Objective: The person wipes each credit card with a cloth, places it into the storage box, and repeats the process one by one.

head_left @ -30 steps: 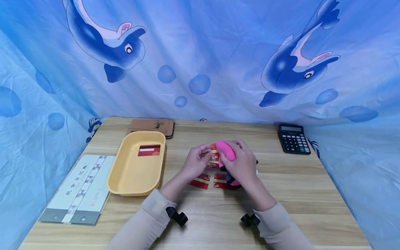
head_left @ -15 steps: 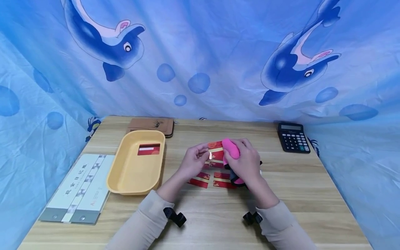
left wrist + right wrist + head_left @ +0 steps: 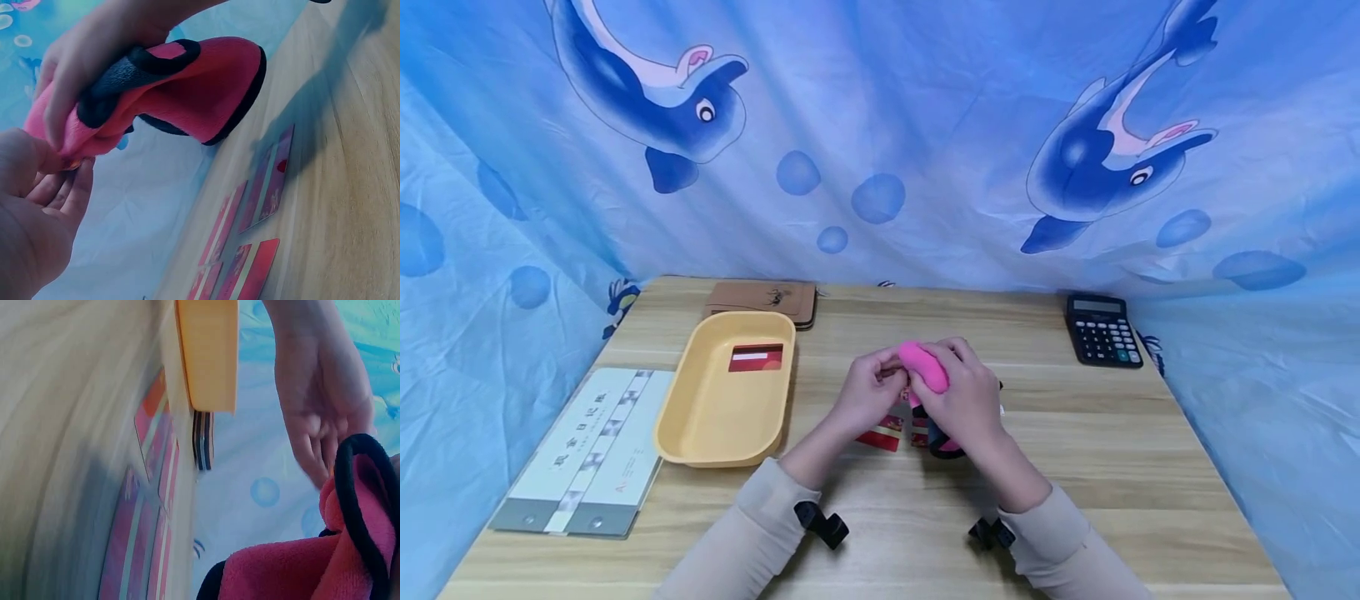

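Together over a wood-grained table (image 3: 1097, 475), a person's two hands meet at a pink cloth (image 3: 923, 367). The right hand (image 3: 962, 392) grips the cloth in a bunch, and the left hand (image 3: 868, 392) pinches a card (image 3: 74, 164), thumb against fingers, just beneath it. Seen from the head, the cloth covers the spot where the fingers meet; the left wrist view catches an orange sliver of the card at the fingertips, along with the cloth's dark-edged flap hanging clear of the table. Red cards (image 3: 880, 435) lie flat below the hands, partly blocked from the head, while either wrist view shows four, striped and closely set. The head view alone shows a red card inside the yellow tray (image 3: 718, 417), a pale book (image 3: 587, 450) to the tray's left and a calculator (image 3: 1103, 331) at far right. From the right wrist, the tray stands side-on, the layered edge of the wallet (image 3: 203, 440) beyond it.
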The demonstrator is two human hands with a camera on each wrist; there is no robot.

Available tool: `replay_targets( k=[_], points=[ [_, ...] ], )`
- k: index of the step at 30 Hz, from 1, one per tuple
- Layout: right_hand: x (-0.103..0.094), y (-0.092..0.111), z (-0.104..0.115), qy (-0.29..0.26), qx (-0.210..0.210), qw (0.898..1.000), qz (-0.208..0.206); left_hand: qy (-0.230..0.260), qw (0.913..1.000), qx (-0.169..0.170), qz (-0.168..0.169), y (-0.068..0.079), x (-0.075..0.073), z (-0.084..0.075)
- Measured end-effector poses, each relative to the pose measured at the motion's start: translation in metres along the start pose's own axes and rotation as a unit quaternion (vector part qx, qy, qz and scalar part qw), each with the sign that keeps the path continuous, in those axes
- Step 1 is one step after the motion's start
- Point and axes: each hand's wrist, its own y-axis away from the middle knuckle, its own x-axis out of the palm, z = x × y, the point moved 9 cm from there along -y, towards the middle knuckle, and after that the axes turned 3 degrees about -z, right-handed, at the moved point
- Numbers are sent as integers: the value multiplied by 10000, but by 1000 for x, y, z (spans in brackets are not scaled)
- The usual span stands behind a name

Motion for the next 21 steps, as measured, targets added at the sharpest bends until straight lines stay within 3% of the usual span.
replay_targets(
  k=[10,15,21],
  points=[
    [-20,-3,-40,-63,542,9980,-308,-319,9977,-8,-598,2,-25,-2],
    [-29,1,-57,-287,763,9954,-499,-326,9926,-279,-1138,0,-41,6],
    [-40,5,-74,-402,975,9926,-600,-183,9889,-603,-1349,-1,-53,10]
  ],
)
